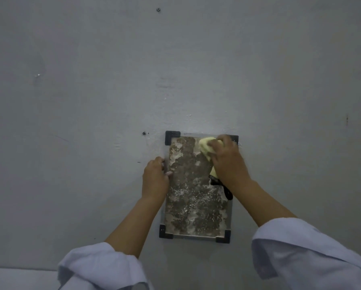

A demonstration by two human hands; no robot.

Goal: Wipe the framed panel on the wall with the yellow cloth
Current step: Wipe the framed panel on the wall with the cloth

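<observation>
A framed panel (196,204) with black corner brackets hangs on the grey wall, its surface mottled brown and white. My right hand (227,160) grips a bunched yellow cloth (205,146) and presses it against the panel's upper right part. A black strap hangs below that hand. My left hand (155,176) grips the panel's left edge, fingers curled round the frame and thumb on the front.
The grey wall (91,101) fills the view. Two small screws sit in it, one (144,133) left of the panel's top and one (158,9) high up. A pale ledge (18,277) shows at the bottom left.
</observation>
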